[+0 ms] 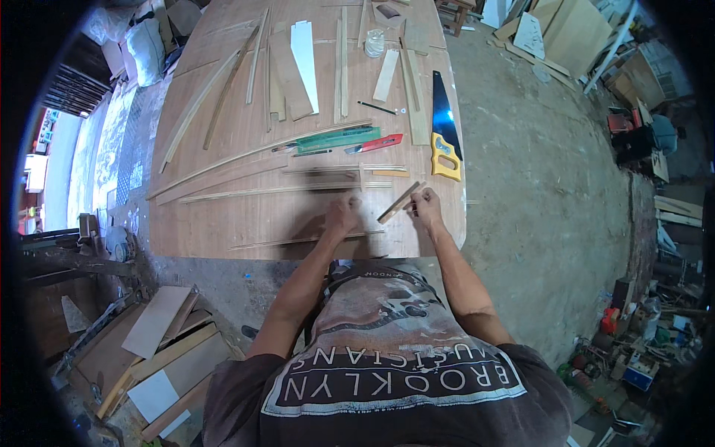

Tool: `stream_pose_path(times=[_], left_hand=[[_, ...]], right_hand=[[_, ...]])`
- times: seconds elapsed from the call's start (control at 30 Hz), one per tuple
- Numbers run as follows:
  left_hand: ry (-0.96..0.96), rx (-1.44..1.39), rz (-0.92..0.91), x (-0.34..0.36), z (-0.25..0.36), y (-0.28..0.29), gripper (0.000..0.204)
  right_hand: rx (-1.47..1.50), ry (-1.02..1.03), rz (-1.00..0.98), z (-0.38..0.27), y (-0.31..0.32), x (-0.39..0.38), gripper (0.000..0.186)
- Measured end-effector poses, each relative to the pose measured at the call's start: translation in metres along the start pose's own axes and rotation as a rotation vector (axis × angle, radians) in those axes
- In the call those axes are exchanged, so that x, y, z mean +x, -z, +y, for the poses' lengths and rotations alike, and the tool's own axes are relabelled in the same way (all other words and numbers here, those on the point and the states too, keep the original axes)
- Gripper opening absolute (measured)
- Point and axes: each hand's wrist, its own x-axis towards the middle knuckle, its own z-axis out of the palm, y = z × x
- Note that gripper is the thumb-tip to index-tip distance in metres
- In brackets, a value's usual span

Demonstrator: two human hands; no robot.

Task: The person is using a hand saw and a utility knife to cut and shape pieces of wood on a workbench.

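Observation:
My right hand [427,206] pinches a short wooden strip [398,203] with a dark edge, which slants above the near part of the wooden table [201,232]. To its left my left hand [343,212] is closed, its fingers curled; whatever it may hold is hidden. Just beyond the hands lie thin wooden strips [298,188] running side by side. A red utility knife [374,144] rests past them, beside a green translucent ruler or set square [339,137]. Another thin strip [290,241] lies near the front edge.
A handsaw with a yellow handle [446,156] lies along the right edge. Farther off are a glass jar [375,43], a pencil [377,108], a white board [304,63] and several wooden slats [415,97]. Wood offcuts [160,320] are piled on the floor at lower left.

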Motion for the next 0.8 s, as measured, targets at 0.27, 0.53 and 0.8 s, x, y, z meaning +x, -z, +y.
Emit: stream_pose_path(times=[0.27,0.53,0.8], left_hand=[[0.109,0.209,0.119,0.041,0.046,-0.017,0.022],[0.302,0.209,0.170,0.043,0.065,-0.023,0.015],[0.392,0.048,0.367,0.011,0.078,-0.007,0.017]], right_hand=[[-0.001,-0.014,-0.040,-0.023,0.046,0.071,0.014],[-0.747,0.610,0.090,-0.101,0.042,0.192,0.020],[-0.932,0.512,-0.095,-0.158,-0.030,0.264,0.031]])
